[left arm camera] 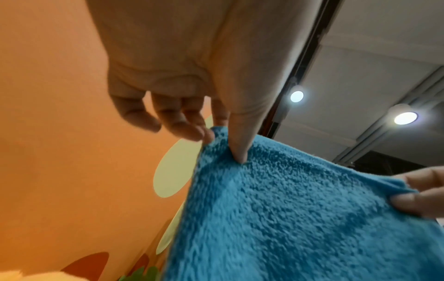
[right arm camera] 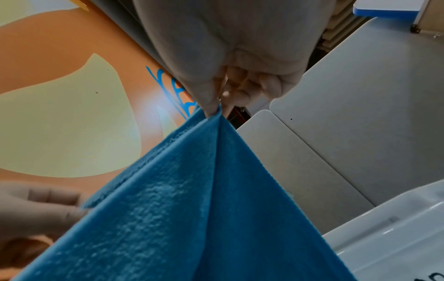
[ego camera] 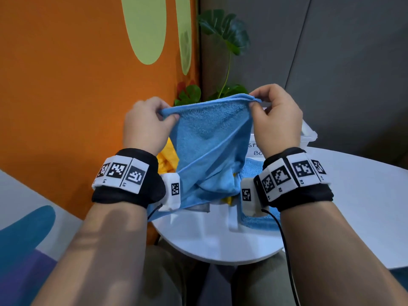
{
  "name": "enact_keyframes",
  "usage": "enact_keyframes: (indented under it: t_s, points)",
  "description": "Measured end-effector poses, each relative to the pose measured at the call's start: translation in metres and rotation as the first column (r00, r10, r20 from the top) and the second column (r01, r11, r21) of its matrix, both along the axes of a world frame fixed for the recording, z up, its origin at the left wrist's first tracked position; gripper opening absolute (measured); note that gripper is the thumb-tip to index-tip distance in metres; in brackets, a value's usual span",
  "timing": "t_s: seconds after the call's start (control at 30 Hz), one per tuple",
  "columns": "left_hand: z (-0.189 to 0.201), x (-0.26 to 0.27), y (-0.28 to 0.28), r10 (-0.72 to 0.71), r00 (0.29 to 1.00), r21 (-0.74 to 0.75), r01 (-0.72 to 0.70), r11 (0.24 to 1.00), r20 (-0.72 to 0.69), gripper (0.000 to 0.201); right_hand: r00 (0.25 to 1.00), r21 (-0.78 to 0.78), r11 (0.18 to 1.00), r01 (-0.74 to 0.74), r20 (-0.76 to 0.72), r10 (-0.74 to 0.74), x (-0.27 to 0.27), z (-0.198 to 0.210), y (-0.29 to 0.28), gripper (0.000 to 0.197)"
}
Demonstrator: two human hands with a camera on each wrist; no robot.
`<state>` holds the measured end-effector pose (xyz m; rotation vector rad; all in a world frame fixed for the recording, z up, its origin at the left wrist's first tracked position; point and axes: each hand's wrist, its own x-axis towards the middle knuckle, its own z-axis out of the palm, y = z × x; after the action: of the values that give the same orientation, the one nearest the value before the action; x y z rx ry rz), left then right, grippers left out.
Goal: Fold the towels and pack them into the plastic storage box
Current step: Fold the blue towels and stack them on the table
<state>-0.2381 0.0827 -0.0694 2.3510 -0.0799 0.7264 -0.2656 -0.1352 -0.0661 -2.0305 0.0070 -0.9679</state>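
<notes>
A blue towel (ego camera: 209,140) hangs in the air between both hands, above the round white table (ego camera: 220,244). My left hand (ego camera: 150,122) pinches its upper left corner between thumb and fingers (left arm camera: 238,144). At the upper right corner my right hand (ego camera: 273,113) pinches the folded edge (right arm camera: 216,114). The towel (left arm camera: 300,218) sags in folds toward the table. Behind it stands the clear plastic storage box (ego camera: 309,133), mostly hidden. A yellow towel (ego camera: 169,157) lies behind the blue one, and another blue towel (ego camera: 256,221) lies on the table under my right wrist.
An orange wall (ego camera: 66,96) with green shapes stands close on the left. A potted plant (ego camera: 225,40) rises behind the towel. The white box wall (right arm camera: 396,237) sits low right of my right hand. Grey panels fill the right background.
</notes>
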Motion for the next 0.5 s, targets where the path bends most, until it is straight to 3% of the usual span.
enact_keyframes:
  t_s: [0.1,0.17,0.3,0.5]
  points:
    - [0.012,-0.004,-0.002,0.024,0.988,-0.083,-0.011,0.996,0.151,0.008,0.999,0.072,0.997,0.037,0.029,-0.039,0.000,0.001,0.001,0.017]
    - [0.019,-0.007,-0.006,-0.018,0.980,-0.187,0.056,0.981,0.197,0.016,0.998,0.125,0.992,0.032,0.050,-0.038,-0.001,0.004,0.002,0.017]
    - [0.032,-0.017,-0.015,-0.174,0.957,-0.444,0.263,0.857,0.232,0.027,0.992,0.228,0.973,-0.021,0.128,-0.008,-0.006,0.011,0.005,0.017]
    - [0.048,-0.025,-0.016,-0.129,0.905,-0.366,0.289,0.884,0.405,0.024,0.966,0.192,0.981,-0.005,0.255,-0.045,-0.012,0.021,0.006,0.015]
